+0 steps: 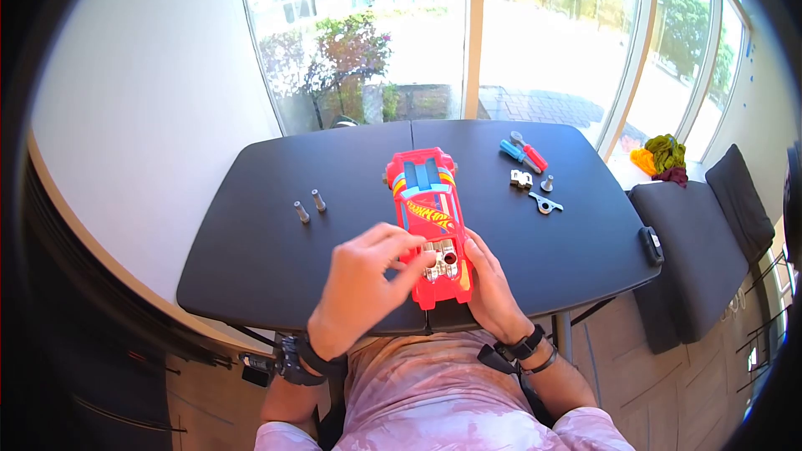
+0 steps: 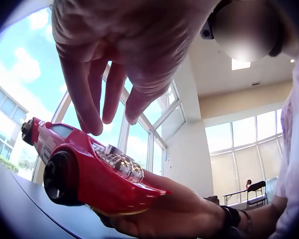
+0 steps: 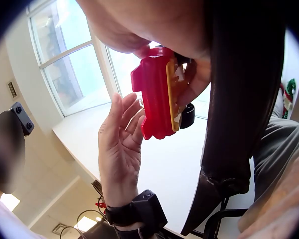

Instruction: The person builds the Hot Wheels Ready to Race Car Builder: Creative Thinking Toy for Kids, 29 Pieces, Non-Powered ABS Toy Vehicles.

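A red toy car (image 1: 422, 175) with a yellow logo and blue windows is held over the near side of the table. My right hand (image 1: 494, 292) grips it from the right and beneath; in the left wrist view the palm side lies under the car's body. A chrome engine piece (image 1: 441, 257) sits in the car's rear. Above it hovers my left hand (image 1: 363, 280), fingers spread and pointing down. The left wrist view shows a gap between those fingertips (image 2: 93, 127) and the chrome engine (image 2: 122, 163), with nothing between thumb and fingers.
Two grey pegs (image 1: 302, 212) stand on the dark table (image 1: 251, 263) at left. At the right lie blue-handled (image 1: 513, 150) and red-handled (image 1: 535, 159) tools, a silver piece (image 1: 521, 179), another grey peg (image 1: 547, 184) and a light-blue piece (image 1: 545, 204). A black device (image 1: 651, 245) sits at the right edge.
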Action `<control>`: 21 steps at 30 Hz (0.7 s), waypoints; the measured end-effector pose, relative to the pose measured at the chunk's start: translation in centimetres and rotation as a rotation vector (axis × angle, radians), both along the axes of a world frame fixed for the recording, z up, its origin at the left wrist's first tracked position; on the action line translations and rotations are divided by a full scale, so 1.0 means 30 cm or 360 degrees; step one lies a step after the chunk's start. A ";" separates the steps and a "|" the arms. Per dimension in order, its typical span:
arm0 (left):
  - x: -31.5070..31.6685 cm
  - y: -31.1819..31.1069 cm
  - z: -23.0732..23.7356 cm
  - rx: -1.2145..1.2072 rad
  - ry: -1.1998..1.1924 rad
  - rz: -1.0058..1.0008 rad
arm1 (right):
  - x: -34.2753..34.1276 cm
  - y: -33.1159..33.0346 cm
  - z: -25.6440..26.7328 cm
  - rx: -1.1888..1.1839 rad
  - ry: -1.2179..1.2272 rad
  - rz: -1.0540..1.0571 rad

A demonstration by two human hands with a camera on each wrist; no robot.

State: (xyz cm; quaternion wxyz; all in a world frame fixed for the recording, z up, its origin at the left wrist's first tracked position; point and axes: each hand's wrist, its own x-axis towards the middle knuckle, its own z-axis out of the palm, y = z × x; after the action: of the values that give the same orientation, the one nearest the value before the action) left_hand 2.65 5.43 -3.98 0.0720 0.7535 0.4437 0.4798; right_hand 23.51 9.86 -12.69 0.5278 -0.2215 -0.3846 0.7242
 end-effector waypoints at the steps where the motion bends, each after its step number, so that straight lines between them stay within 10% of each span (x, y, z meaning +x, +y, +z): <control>1: -0.022 0.010 0.019 0.0022 0.0082 0.0088 | 0.001 0.000 0.000 0.0002 -0.0014 -0.0009; 12: -0.500 0.376 0.061 -0.0168 0.1340 0.0720 | 0.001 0.001 -0.001 -0.0033 -0.0007 -0.0030; 21: -0.554 0.599 -0.126 -0.0574 0.2248 0.0612 | 0.005 0.001 -0.002 -0.0054 -0.0023 -0.0016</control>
State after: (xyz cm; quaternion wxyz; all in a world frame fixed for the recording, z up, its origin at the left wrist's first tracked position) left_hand -13.96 23.40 -7.75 -0.1923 0.7678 0.5797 -0.1933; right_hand 23.65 9.89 -12.75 0.5248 -0.2375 -0.3750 0.7263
